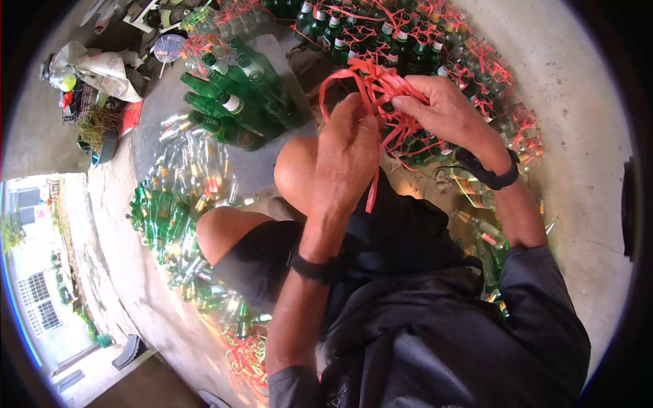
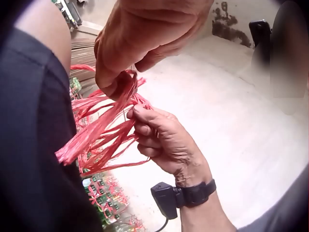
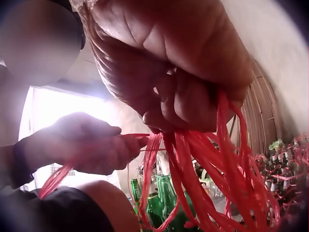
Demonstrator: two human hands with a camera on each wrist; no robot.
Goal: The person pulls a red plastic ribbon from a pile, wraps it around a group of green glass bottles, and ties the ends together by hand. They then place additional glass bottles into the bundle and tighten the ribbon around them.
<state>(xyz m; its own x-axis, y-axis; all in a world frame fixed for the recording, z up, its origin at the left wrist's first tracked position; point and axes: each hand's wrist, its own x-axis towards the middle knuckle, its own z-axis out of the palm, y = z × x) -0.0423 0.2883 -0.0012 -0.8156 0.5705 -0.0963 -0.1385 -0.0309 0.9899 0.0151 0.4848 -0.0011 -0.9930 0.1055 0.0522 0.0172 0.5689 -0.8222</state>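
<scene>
Room hemmed in by bottles and strands

The space ahead of the hands is blocked by tied green bottles [image 1: 381,34] – a second stack [image 1: 238,95] is piled to the left, and loose bottles [image 1: 177,204] are spread beside the bare knee [image 1: 299,170]. Passage between the left hand [image 1: 347,156] and right hand [image 1: 442,109] is crossed by red plastic strands [image 1: 371,85]. Bare concrete floor [image 1: 578,136] is left open on the right.

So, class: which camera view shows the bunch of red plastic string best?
The head view: the red string shows as a whole looped bunch held between both hands, above the bottles. The left wrist view shows only its hanging strands; the right wrist view is close, backlit and partly blocked by fingers.
</scene>
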